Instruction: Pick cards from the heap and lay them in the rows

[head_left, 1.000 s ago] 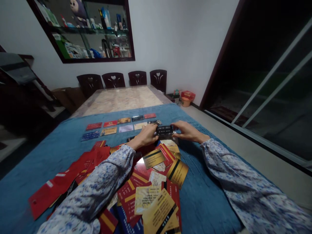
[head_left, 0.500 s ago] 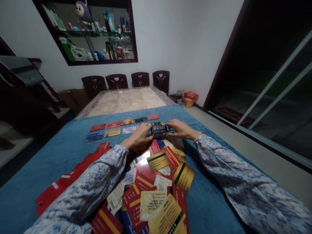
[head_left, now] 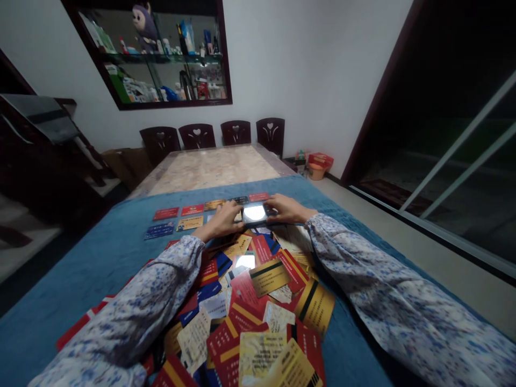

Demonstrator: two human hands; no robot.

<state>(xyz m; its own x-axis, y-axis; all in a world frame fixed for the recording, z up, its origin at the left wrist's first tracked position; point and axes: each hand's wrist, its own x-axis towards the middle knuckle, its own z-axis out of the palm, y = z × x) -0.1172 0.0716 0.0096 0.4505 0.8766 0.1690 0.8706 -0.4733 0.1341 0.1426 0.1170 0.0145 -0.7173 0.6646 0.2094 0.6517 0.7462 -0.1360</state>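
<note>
Tabletop (head_left: pixel 209 166): long, pale stone-patterned at the far end, its near half under a blue cloth (head_left: pixel 100 258). Four dark chairs (head_left: pixel 213 134) stand along the far edge. Wall cabinet (head_left: pixel 161 54): glass-fronted, dark-framed, shelves holding boxes, bottles and a purple plush figure; contents too small to name further. Red bucket (head_left: pixel 320 164) on the floor by the far right corner, contents not visible. Loose card heap (head_left: pixel 250 306): red, gold, blue and white plastic cards overlapping in disorder on the cloth, between the two floral sleeves. Sorted rows (head_left: pixel 189 215): cards laid flat and apart in two lines beyond the heap, red and gold in the far line, blue and gold in the near one. Left hand (head_left: pixel 223 220) and right hand (head_left: pixel 286 209): both reach forward, fingers curled, pinching opposite short ends of one dark card (head_left: pixel 255 213). Change noted: a second ago this card sat nearer the heap with its print readable; it has since travelled forward to the right end of the near row and tilted flatter, so its face now glares white. Judged: the card is at its slot, low over the cloth, and not yet let go; whether it touches the cloth cannot be told.
</note>
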